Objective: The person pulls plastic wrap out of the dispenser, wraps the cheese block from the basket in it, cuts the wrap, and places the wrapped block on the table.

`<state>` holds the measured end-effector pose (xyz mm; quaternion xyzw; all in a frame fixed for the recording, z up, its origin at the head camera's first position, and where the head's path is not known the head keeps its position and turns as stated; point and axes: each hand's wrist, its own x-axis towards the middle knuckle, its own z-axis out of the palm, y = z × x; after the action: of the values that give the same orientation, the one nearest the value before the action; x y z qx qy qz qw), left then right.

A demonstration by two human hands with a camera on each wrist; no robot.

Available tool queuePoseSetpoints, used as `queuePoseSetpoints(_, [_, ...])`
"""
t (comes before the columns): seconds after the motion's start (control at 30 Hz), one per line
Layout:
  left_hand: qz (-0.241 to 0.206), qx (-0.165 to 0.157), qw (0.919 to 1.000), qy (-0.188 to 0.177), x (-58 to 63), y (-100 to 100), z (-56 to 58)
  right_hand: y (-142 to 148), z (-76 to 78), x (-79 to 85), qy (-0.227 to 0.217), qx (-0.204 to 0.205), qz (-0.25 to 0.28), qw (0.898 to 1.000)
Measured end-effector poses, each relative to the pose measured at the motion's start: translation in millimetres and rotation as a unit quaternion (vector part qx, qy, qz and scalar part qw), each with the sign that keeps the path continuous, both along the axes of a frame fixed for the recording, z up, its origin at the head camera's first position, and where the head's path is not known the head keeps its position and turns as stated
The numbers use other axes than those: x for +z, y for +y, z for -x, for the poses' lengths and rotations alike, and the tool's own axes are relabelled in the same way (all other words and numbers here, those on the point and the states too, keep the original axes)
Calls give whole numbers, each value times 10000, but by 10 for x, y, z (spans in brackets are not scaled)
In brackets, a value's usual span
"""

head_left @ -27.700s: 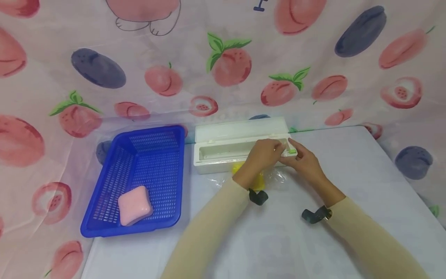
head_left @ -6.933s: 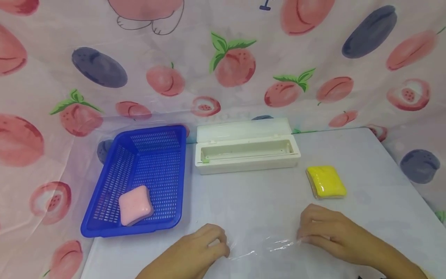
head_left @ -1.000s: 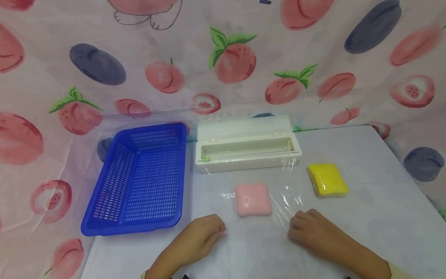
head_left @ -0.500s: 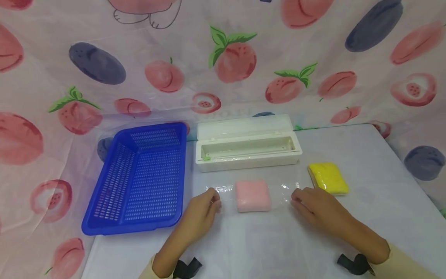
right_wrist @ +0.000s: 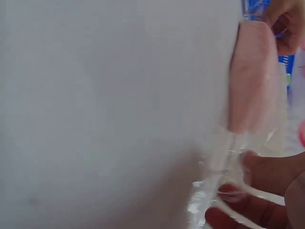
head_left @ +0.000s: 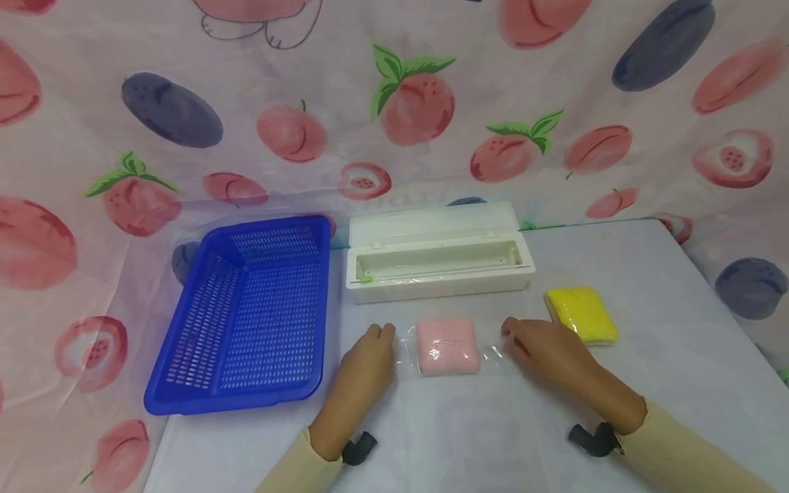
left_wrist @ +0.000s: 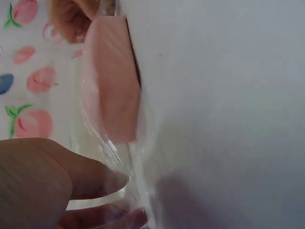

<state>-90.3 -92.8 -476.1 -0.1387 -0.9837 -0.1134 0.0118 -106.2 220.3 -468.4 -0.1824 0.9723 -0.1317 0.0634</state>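
Observation:
A pink, rounded square block like a soap bar lies on the table in front of the white box, with clear cling film over it. At its left, my left hand pinches the film's side between thumb and fingers, as the left wrist view shows. To the right of the block, my right hand holds the opposite side of the film; its thumb and fingers sit around the clear sheet in the right wrist view. The film clings over the block's top and edges. Neither hand touches the block itself.
A blue perforated basket stands at left. Behind the block is a long white cling film dispenser box, lid raised, with a green slider. A film-wrapped yellow block lies right, close to my right hand. Fruit-print cloth hangs behind.
The pink block went from the basket to the table. Over the last second, both hands moved forward and inward, drawing the film's sides over it. Earlier, the yellow block came to the right.

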Motion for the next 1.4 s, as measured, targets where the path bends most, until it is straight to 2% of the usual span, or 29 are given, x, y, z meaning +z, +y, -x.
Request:
queuePoseSetpoints(0.07, [294, -413, 9973, 527, 20, 62, -93, -33, -49, 62, 455, -51, -155, 9988])
queuePoseSetpoints(0.13, [547, -977, 9898, 883, 45, 141, -193, -81, -115, 132, 1083, 113, -229, 9938])
queuePoseSetpoints(0.2, [763, -1535, 9810, 909, 59, 224, -266, -152, -183, 164, 1629, 568, -268, 9847])
queuePoseSetpoints(0.27, [1007, -1868, 9751, 646, 43, 290, -296, -221, -239, 142, 1905, 1218, -332, 9735])
queuePoseSetpoints(0.33, [1220, -1914, 9737, 209, 18, 329, -290, -281, -277, 82, 1741, 1832, -517, 9662])
queuePoseSetpoints(0.37, [1306, -1901, 9730, 26, 3, 337, -279, -302, -289, 49, 1493, 2041, -643, 9654])
queuePoseSetpoints(0.43, [1411, -1898, 9713, -262, -15, 332, -254, -320, -297, -4, 1022, 2249, -814, 9656])
queuePoseSetpoints(0.5, [1374, -1897, 9714, -396, -10, 315, -223, -324, -287, -23, 759, 2241, -921, 9672])
queuePoseSetpoints(0.67, [1113, -1650, 9792, -397, 31, 268, -122, -341, -186, -25, 777, 2155, -700, 9709])
queuePoseSetpoints(0.83, [833, -1541, 9820, -702, -38, 242, -39, -379, -71, -100, 443, 2040, -447, 9770])
queuePoseSetpoints(0.93, [670, -1545, 9829, -742, -78, 227, -19, -392, -33, -132, 327, 1911, -87, 9810])
queuePoseSetpoints(1.13, [449, -1595, 9832, -764, -82, 218, -46, -393, -66, -139, 62, 1759, 480, 9832])
queuePoseSetpoints(1.33, [521, -1700, 9820, -645, -92, 208, -152, -373, -156, -130, 366, 1945, 561, 9786])
queuePoseSetpoints(1.4, [620, -1752, 9810, -549, -87, 210, -186, -363, -194, -125, 293, 1907, 655, 9790])
